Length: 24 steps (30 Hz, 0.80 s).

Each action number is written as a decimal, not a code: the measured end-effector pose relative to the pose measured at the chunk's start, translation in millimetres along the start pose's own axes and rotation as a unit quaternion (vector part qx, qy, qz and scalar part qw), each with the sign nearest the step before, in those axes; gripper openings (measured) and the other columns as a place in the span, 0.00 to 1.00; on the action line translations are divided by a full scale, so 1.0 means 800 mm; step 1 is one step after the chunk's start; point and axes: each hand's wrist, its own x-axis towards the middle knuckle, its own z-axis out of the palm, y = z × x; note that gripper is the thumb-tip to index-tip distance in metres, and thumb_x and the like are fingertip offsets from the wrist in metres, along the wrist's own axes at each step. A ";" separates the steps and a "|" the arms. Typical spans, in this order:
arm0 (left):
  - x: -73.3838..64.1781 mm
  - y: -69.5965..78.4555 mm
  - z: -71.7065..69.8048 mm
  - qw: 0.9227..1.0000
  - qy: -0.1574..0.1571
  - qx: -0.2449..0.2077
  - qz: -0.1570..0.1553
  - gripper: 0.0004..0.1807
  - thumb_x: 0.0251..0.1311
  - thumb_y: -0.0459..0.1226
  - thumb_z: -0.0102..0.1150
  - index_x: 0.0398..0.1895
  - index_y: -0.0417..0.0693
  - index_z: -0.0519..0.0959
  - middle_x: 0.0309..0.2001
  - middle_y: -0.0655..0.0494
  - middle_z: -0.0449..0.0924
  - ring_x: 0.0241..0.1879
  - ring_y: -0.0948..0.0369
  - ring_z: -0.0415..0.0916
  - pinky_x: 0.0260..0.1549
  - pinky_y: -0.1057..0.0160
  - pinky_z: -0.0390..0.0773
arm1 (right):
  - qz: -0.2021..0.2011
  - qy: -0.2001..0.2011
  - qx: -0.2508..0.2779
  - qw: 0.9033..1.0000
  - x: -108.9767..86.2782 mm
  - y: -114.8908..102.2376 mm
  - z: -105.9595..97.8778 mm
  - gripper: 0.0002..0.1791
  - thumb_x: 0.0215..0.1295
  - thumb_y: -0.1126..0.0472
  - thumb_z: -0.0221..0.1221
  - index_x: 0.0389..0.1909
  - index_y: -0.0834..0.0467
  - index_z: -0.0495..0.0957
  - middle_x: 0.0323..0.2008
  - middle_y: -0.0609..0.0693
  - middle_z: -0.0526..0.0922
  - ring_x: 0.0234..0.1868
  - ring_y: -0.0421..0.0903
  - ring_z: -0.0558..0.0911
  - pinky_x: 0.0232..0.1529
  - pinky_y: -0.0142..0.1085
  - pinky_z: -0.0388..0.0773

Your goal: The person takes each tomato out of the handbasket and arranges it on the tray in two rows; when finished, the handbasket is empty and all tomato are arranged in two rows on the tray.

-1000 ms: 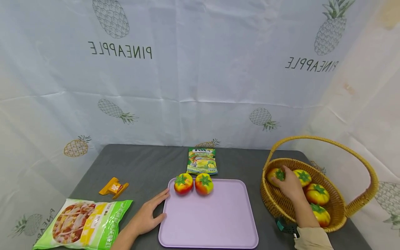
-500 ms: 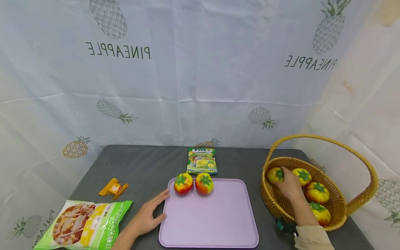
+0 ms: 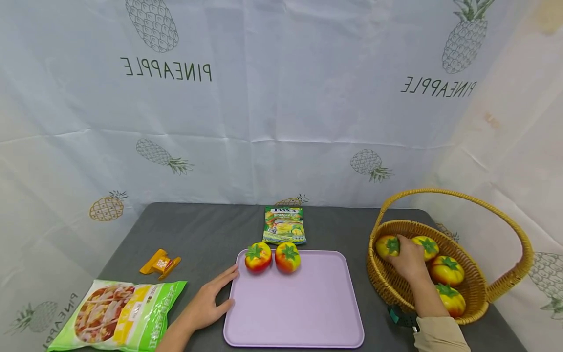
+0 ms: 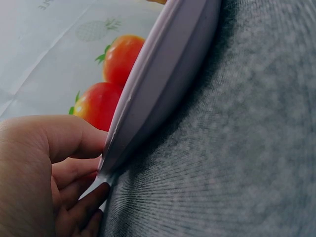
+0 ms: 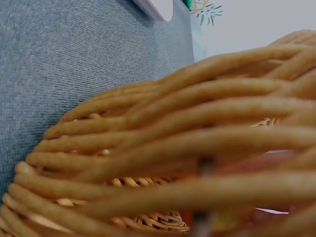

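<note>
Resting just right of a food bag [image 3: 116, 313], our left hand [image 3: 202, 305] touches the lilac tray's [image 3: 294, 313] left rim, fingers extended and loosely spread; light pressure should steady it. Two fruits [image 3: 258, 259] sit at the tray's back left. Farther right, inside the wicker basket [image 3: 379, 288], our right hand's [image 3: 410, 261] fingers curl around the leftmost fruit [image 3: 385, 248]. We'd best lift straight up, clearing rim and handle [image 3: 453, 195], without nudging neighbouring fruits [image 3: 446, 272].
</note>
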 end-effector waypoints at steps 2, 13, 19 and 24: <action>0.000 0.000 0.000 1.000 0.002 -0.001 0.001 0.33 0.50 0.35 0.62 0.64 0.47 0.70 0.69 0.57 0.64 0.65 0.55 0.66 0.59 0.50 0.71 | -0.003 0.005 0.003 1.000 0.000 0.000 0.000 0.38 0.54 0.62 0.63 0.58 0.82 0.60 0.53 0.82 0.67 0.52 0.77 0.66 0.56 0.65 0.56; 0.000 -0.001 -0.001 1.000 -0.002 0.001 0.001 0.32 0.52 0.37 0.61 0.64 0.48 0.70 0.69 0.56 0.64 0.65 0.54 0.66 0.58 0.49 0.71 | 0.053 -0.019 0.080 0.995 -0.009 -0.005 -0.011 0.45 0.59 0.55 0.60 0.67 0.77 0.51 0.61 0.81 0.55 0.58 0.76 0.60 0.54 0.65 0.64; -0.001 0.000 -0.002 1.000 -0.010 0.004 0.003 0.31 0.54 0.37 0.60 0.65 0.48 0.70 0.69 0.56 0.64 0.65 0.53 0.66 0.58 0.48 0.71 | 0.046 -0.004 0.095 0.994 -0.018 -0.009 -0.017 0.46 0.60 0.51 0.60 0.67 0.76 0.51 0.59 0.81 0.57 0.52 0.74 0.66 0.47 0.62 0.69; -0.001 0.000 -0.002 1.000 -0.003 0.002 0.004 0.32 0.52 0.37 0.60 0.65 0.48 0.70 0.69 0.57 0.64 0.65 0.54 0.66 0.58 0.48 0.71 | 0.036 0.012 0.101 0.994 -0.022 -0.012 -0.023 0.47 0.61 0.48 0.60 0.68 0.75 0.51 0.60 0.80 0.57 0.51 0.72 0.66 0.44 0.60 0.70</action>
